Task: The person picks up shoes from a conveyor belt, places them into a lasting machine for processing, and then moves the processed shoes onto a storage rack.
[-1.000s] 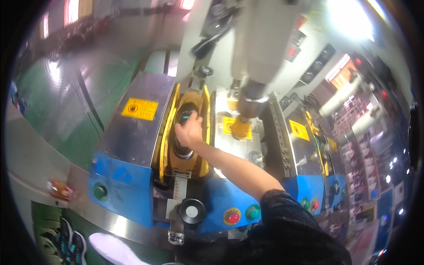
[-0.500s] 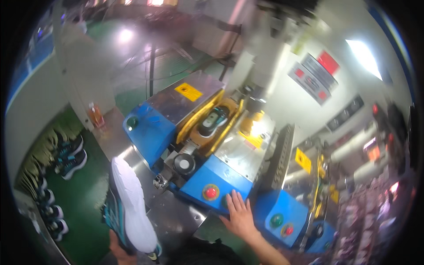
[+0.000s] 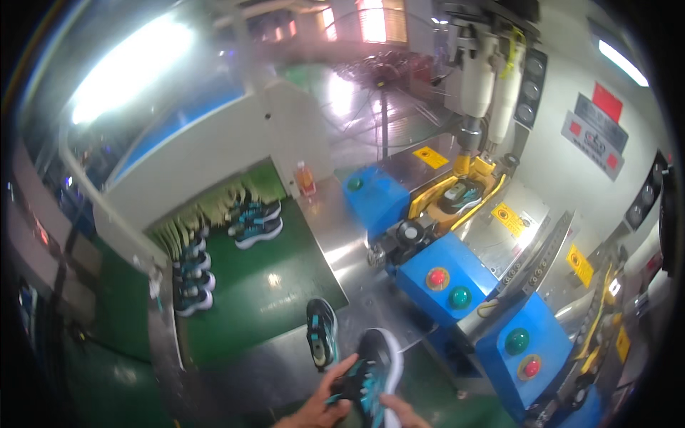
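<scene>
A black and teal sneaker (image 3: 371, 364) with a white sole is held between my two hands at the lower middle, its toe pointing up and its laced upper showing. My left hand (image 3: 325, 401) grips its left side, and my right hand (image 3: 403, 411) holds its right side near the heel. Another matching sneaker (image 3: 322, 334) lies on the metal ledge (image 3: 278, 364) just beyond my left hand. A third sneaker (image 3: 460, 196) sits between the yellow jaws of the blue press machine (image 3: 446, 274), beneath a press head (image 3: 467, 146).
Several sneakers (image 3: 194, 285) stand on the green conveyor belt (image 3: 271, 299) at left, by a strip curtain (image 3: 187, 227). A bottle (image 3: 305, 178) stands behind the belt. Red (image 3: 437, 278) and green (image 3: 460, 297) buttons face me on the machine. A second blue station (image 3: 528, 349) is at right.
My right hand has left the machine's green button and now holds the sneaker with my left. The sneaker has turned from sole view to upper view. My view has swung left.
</scene>
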`<state>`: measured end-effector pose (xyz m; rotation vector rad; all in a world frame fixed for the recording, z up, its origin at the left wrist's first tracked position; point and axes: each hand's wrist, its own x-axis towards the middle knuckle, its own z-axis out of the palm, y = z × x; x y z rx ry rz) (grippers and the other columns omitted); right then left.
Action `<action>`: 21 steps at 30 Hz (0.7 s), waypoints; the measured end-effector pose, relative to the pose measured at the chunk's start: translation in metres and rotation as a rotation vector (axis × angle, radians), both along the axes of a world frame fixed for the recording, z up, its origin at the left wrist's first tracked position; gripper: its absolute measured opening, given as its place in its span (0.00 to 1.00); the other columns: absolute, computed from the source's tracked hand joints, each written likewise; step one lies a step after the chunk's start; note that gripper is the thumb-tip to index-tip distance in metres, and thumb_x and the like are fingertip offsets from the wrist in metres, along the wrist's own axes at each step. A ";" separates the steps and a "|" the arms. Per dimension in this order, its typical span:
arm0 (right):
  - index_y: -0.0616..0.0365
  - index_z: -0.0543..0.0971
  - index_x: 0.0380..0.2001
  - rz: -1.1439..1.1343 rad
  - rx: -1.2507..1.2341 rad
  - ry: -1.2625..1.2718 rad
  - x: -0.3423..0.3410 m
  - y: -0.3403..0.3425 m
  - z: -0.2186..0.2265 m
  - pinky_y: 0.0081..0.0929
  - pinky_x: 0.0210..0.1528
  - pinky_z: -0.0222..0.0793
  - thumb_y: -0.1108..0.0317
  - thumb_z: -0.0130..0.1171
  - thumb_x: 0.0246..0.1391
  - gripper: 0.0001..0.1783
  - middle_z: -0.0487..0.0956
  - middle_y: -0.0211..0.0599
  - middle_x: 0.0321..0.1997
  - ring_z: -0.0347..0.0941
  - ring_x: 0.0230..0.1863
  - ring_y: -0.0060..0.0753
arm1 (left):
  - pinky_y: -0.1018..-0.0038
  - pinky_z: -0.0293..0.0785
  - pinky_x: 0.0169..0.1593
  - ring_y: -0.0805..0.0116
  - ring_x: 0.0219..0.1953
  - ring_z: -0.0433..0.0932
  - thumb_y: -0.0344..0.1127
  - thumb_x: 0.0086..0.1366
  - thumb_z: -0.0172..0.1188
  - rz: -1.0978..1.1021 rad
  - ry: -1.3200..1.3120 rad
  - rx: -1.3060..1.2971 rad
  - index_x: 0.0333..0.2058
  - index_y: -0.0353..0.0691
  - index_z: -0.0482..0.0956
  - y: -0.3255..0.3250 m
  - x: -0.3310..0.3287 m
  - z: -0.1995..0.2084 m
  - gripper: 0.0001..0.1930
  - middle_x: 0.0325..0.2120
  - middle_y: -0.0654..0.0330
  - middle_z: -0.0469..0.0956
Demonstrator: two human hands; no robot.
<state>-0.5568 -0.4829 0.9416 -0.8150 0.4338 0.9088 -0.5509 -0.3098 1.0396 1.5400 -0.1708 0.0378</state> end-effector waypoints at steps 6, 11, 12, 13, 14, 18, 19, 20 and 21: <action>0.59 0.67 0.57 0.033 0.096 0.128 0.004 0.068 0.013 0.34 0.55 0.69 0.48 0.47 0.62 0.29 0.76 0.40 0.52 0.74 0.50 0.32 | 0.67 0.65 0.55 0.66 0.43 0.73 0.40 0.69 0.50 0.136 0.085 -0.423 0.43 0.34 0.71 0.053 0.013 -0.034 0.14 0.38 0.56 0.75; 0.69 0.60 0.61 0.051 -0.532 -0.348 0.028 0.108 -0.058 0.34 0.58 0.65 0.50 0.58 0.56 0.40 0.69 0.49 0.59 0.69 0.57 0.42 | 0.71 0.71 0.47 0.68 0.41 0.72 0.39 0.72 0.45 0.390 0.260 -0.611 0.43 0.33 0.69 0.144 0.018 -0.050 0.13 0.37 0.55 0.74; 0.70 0.57 0.62 0.075 -0.688 -0.403 0.026 0.114 -0.079 0.34 0.59 0.64 0.50 0.62 0.52 0.45 0.68 0.53 0.60 0.68 0.58 0.46 | 0.71 0.71 0.47 0.68 0.41 0.72 0.39 0.72 0.45 0.396 0.276 -0.544 0.43 0.33 0.69 0.169 0.024 -0.050 0.13 0.37 0.55 0.74; 0.71 0.55 0.62 0.149 -1.022 -0.566 0.031 0.129 -0.069 0.37 0.59 0.63 0.51 0.66 0.47 0.49 0.67 0.57 0.59 0.66 0.59 0.50 | 0.71 0.71 0.47 0.69 0.41 0.72 0.38 0.72 0.45 0.403 0.269 -0.487 0.44 0.33 0.69 0.183 0.022 -0.048 0.13 0.37 0.56 0.74; 0.71 0.52 0.63 0.215 -1.328 -0.750 0.049 0.151 -0.063 0.39 0.60 0.62 0.51 0.69 0.43 0.54 0.67 0.61 0.58 0.65 0.60 0.55 | 0.72 0.71 0.47 0.69 0.40 0.72 0.38 0.72 0.44 0.421 0.324 -0.474 0.45 0.33 0.69 0.200 0.029 -0.048 0.13 0.37 0.56 0.74; 0.69 0.56 0.59 0.237 -1.526 -0.663 0.121 0.222 -0.116 0.47 0.50 0.67 0.56 0.67 0.42 0.47 0.75 0.66 0.45 0.72 0.47 0.65 | 0.72 0.70 0.47 0.70 0.40 0.72 0.38 0.72 0.44 0.382 0.311 -0.457 0.46 0.32 0.69 0.237 0.042 -0.054 0.14 0.36 0.56 0.74; 0.69 0.56 0.59 0.205 -1.538 -0.634 0.130 0.236 -0.123 0.47 0.50 0.67 0.56 0.67 0.42 0.47 0.75 0.66 0.45 0.72 0.47 0.65 | 0.72 0.70 0.48 0.70 0.40 0.72 0.38 0.72 0.44 0.365 0.283 -0.420 0.46 0.32 0.69 0.252 0.047 -0.054 0.14 0.36 0.56 0.74; 0.69 0.56 0.60 0.259 -1.503 -0.625 0.138 0.235 -0.128 0.43 0.45 0.69 0.56 0.66 0.41 0.47 0.77 0.61 0.38 0.75 0.41 0.60 | 0.71 0.69 0.48 0.69 0.40 0.72 0.39 0.72 0.43 0.352 0.251 -0.399 0.46 0.33 0.69 0.256 0.050 -0.056 0.14 0.36 0.56 0.74; 0.68 0.55 0.60 0.300 -1.471 -0.612 0.141 0.229 -0.129 0.39 0.40 0.71 0.56 0.65 0.41 0.48 0.79 0.56 0.32 0.78 0.36 0.55 | 0.71 0.69 0.49 0.69 0.41 0.72 0.39 0.72 0.43 0.329 0.253 -0.413 0.46 0.33 0.69 0.261 0.055 -0.057 0.15 0.37 0.55 0.74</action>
